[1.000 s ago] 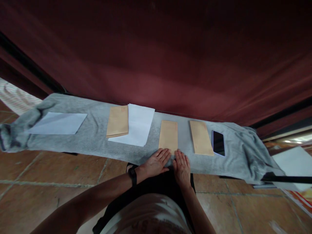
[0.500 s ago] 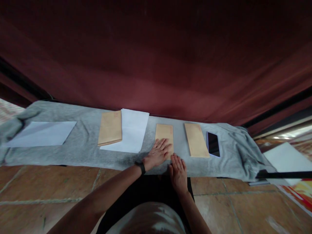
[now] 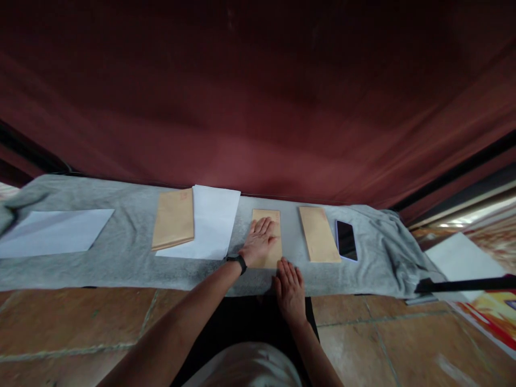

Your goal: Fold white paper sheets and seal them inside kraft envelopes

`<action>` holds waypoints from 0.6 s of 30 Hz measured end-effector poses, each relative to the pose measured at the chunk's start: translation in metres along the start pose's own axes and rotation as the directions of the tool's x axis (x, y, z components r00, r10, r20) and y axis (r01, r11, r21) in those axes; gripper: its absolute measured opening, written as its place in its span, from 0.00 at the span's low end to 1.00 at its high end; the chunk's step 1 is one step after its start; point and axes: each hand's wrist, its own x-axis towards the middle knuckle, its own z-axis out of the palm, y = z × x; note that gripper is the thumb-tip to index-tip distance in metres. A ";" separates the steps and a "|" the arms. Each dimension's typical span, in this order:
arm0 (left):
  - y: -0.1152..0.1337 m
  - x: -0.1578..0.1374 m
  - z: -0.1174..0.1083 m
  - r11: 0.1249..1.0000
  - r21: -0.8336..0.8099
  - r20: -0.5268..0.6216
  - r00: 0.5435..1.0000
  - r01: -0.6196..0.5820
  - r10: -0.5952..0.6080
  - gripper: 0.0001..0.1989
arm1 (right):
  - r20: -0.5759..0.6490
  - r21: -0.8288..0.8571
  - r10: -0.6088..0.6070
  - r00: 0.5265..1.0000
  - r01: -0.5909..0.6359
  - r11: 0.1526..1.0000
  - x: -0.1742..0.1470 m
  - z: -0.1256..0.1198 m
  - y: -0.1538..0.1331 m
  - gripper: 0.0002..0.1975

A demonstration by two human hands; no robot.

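A brown envelope (image 3: 274, 252) lies lengthwise in front of me on the grey cloth (image 3: 133, 269). My left hand (image 3: 260, 241), with a dark band on its wrist, rests flat over the middle of it, fingers stretched out and holding nothing. By the envelope's lower right corner lies my right hand (image 3: 291, 290), palm down with straight fingers. Its fingertips are at that corner; whether they touch it I cannot tell. Another brown envelope (image 3: 320, 235) lies to the right, slightly slanted.
Left of my hands, a stack of brown envelopes (image 3: 174, 219) overlaps white paper sheets (image 3: 215, 223). More white paper (image 3: 56, 231) lies at the far left. A phone (image 3: 346, 240) is beside the right envelope. A dark red curtain (image 3: 242, 107) hangs behind the cloth-covered surface.
My left hand has slid up the envelope, away from me, uncovering its lower part. The right hand stays near the lower corner. The whole view has shifted slightly.
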 end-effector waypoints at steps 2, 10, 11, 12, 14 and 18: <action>0.000 -0.001 0.000 1.000 0.004 -0.019 1.000 0.024 -0.024 0.32 | 0.000 -0.004 0.001 1.000 -0.001 1.000 0.000 0.000 0.000 0.24; 0.002 -0.051 0.000 0.996 0.003 -0.188 0.978 0.088 -0.086 0.35 | -0.020 -0.007 -0.013 1.000 0.013 1.000 -0.003 0.004 0.001 0.25; 0.002 -0.061 0.001 0.995 -0.005 -0.208 0.973 0.097 -0.096 0.35 | -0.028 -0.006 -0.012 1.000 0.012 1.000 -0.003 0.004 0.000 0.25; 0.003 -0.070 0.002 0.994 -0.017 -0.224 0.969 0.107 -0.108 0.35 | -0.035 -0.002 -0.007 0.999 0.007 1.000 -0.002 0.004 0.000 0.25; 0.006 -0.085 0.003 0.989 -0.071 -0.246 0.959 0.130 -0.143 0.34 | -0.051 0.012 0.011 0.999 -0.010 1.000 0.001 0.005 -0.001 0.24; 0.009 -0.095 -0.001 0.928 -0.336 -0.195 0.951 0.164 -0.239 0.32 | -0.076 0.059 0.060 0.995 -0.056 0.997 0.010 0.006 -0.004 0.24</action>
